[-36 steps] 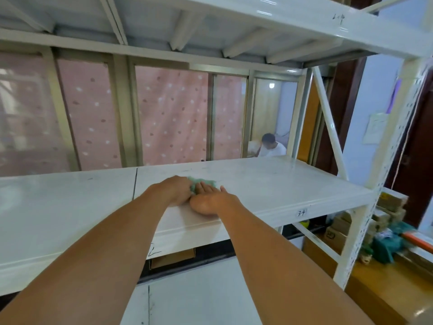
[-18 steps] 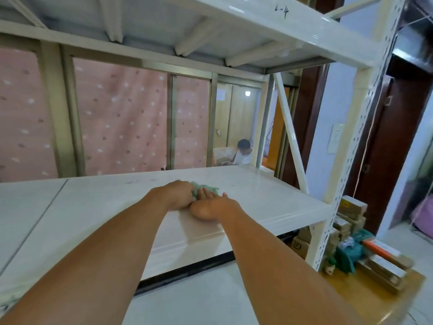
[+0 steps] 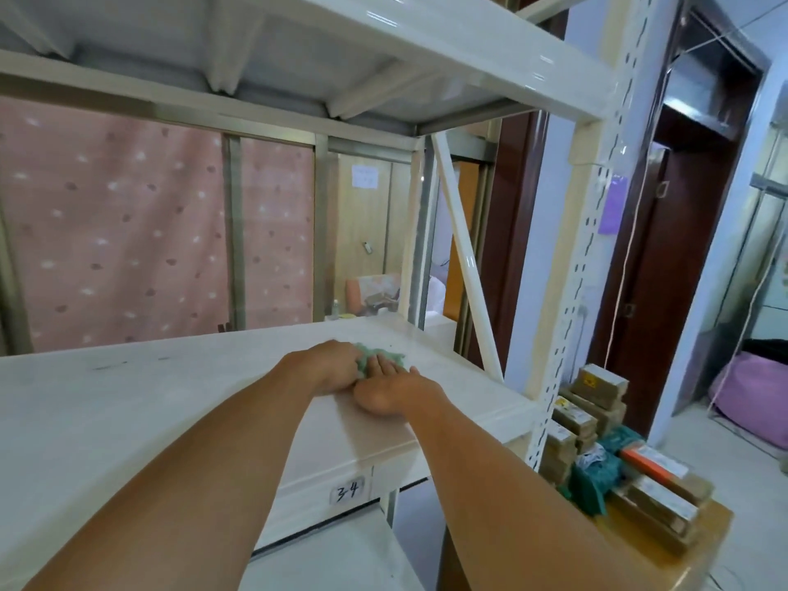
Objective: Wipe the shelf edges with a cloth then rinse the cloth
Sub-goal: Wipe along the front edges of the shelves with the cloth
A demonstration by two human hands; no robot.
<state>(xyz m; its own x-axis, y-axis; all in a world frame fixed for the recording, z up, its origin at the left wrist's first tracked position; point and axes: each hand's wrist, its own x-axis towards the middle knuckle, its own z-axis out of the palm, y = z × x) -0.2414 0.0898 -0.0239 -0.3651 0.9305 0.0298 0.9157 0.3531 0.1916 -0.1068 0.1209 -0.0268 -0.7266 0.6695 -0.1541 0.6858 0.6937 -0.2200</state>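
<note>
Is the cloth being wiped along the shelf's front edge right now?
No, both hands, left and right, press the green cloth on the shelf top, back from its front edge.

Cloth [image 3: 377, 354] on shelf [image 3: 128, 403]; boxes [image 3: 597, 403] right of it.

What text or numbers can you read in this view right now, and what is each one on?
"34": handwritten on a small white label on the front edge of the white shelf.
White paper notice on the wooden wall behind: print too blurred to read.
Labels on the stacked brown boxes right of the rack: too small to read.
Purple tag on the perforated upright: no legible text.
</note>
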